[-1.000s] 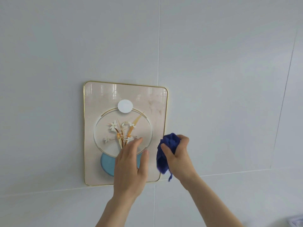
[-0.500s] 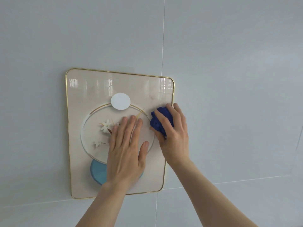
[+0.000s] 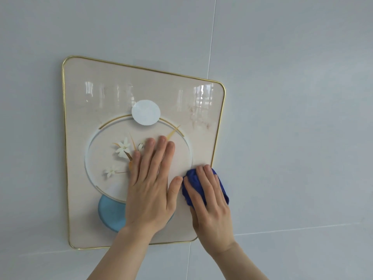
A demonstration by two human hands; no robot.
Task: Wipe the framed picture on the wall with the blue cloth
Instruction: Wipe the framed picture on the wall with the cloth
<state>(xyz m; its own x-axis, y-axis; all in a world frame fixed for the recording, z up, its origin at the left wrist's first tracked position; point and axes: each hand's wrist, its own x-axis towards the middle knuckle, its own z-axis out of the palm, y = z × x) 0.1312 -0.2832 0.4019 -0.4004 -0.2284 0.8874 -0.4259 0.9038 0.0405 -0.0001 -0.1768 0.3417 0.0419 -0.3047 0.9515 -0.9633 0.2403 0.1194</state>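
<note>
one small patch is under wipe: the right hand [image 3: 210, 201], fingers together, presses the bunched cloth [image 3: 221, 183] on the picture [image 3: 105, 110] at its 4 o'clock edge. the left hand [image 3: 150, 186] lies flat at centre, fingers nearly together, thumb out. most glass looks left to do, judging by where the cloth sits.

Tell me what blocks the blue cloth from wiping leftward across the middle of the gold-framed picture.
The left hand lies flat on the gold-framed picture, directly left of the crumpled blue cloth that the right hand presses near the frame's right edge. Its thumb nearly touches the cloth. The upper picture is unobstructed.
</note>
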